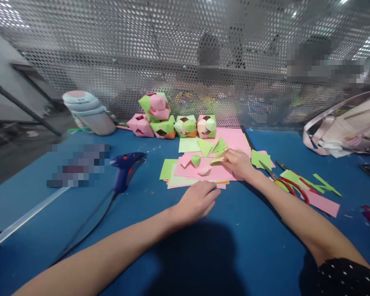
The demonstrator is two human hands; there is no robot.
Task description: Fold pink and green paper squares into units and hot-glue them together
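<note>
My right hand [236,162] pinches a small folded green paper piece [217,159] over the stack of pink and green paper sheets [175,181]. My left hand [199,201] rests at the near edge of that stack, palm down, its fingers loosely spread and nothing visible in them. On the pink sheets between the hands lie a curled green piece [195,160] and a folded pink piece [204,170]. Two folded green pieces, one of them a triangle [220,144], lie just behind.
Folded paper balls [163,126] stand along the perforated metal panel. A blue glue gun [125,170] with a cord and a bottle [89,113] are at left. Red-handled scissors [285,181], paper scraps [320,201] and a pale bag [348,123] are at right.
</note>
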